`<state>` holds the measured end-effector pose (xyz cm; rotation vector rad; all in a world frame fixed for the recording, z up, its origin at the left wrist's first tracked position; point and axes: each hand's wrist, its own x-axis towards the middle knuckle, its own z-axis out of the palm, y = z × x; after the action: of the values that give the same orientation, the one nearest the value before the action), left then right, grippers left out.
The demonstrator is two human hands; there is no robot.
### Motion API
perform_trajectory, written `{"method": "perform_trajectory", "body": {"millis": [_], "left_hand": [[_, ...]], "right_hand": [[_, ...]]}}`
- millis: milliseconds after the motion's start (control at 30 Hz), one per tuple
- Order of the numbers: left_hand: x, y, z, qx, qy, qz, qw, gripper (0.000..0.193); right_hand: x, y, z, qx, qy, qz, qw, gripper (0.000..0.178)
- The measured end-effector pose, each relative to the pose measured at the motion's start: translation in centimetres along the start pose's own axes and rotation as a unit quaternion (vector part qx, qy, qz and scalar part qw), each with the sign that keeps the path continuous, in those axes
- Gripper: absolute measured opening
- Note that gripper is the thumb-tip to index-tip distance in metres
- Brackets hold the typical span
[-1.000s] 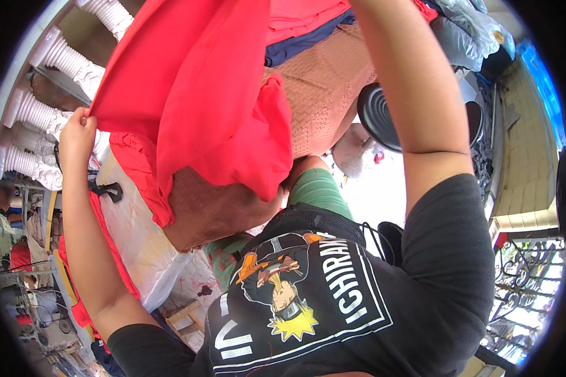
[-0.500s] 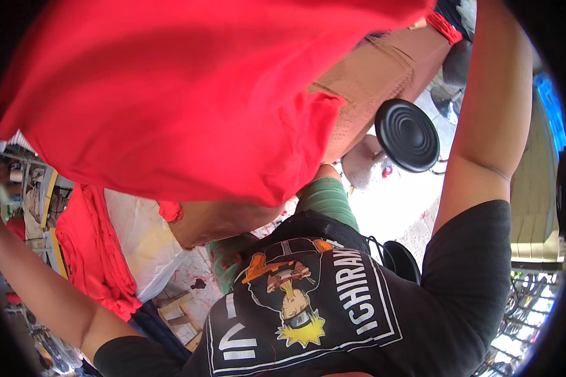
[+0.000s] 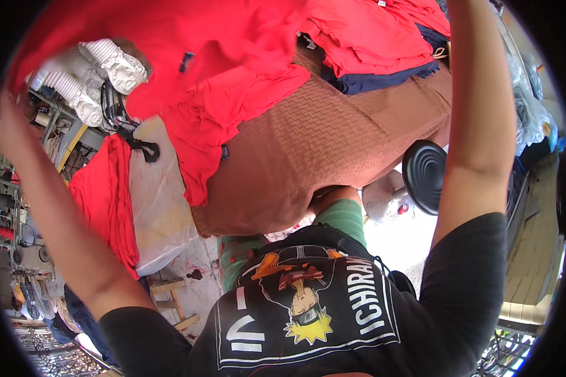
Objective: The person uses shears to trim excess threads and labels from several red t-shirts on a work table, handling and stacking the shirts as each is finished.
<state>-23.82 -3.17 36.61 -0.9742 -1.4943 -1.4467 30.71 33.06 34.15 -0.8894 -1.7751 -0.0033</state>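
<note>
A red garment, blurred by motion, stretches through the air across the upper left. At the far left rim my left hand is smeared, but its fingers look closed on the garment's edge. My right forearm reaches up past the top edge, so the right hand is out of the picture. Below the lifted cloth, another red garment with a small dark tag lies crumpled over the left end of a table with a brown patterned cover.
Folded red garments lie on dark blue cloth at the table's far right. A round black disc stands beside the table's right edge. At left are white ornate column-like pieces, hanging red cloth and crowded shelving.
The red garment has swung up and away to the upper left, uncovering the table, the crumpled red garment and the folded pile. My left hand has risen slightly.
</note>
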Motion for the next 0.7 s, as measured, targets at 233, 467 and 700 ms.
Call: {"method": "perform_trajectory", "body": {"millis": [233,467,700], "left_hand": [[-32.9,-0.7,-6.7,0.047,-0.132,-0.092,0.986,0.023],[-37.9,1.2,-6.8,-0.246,-0.096,-0.427,0.865,0.016],[-24.0,9.6,-14.2,-0.077,-0.498,-0.235,0.831,0.023]], "right_hand": [[-20.0,3.9,5.5,0.224,-0.111,0.127,0.96,0.02],[-33.0,3.5,6.9,0.223,-0.228,0.326,0.89,0.013],[-27.2,0.4,-3.9,0.269,-0.126,0.332,0.895,0.012]]}}
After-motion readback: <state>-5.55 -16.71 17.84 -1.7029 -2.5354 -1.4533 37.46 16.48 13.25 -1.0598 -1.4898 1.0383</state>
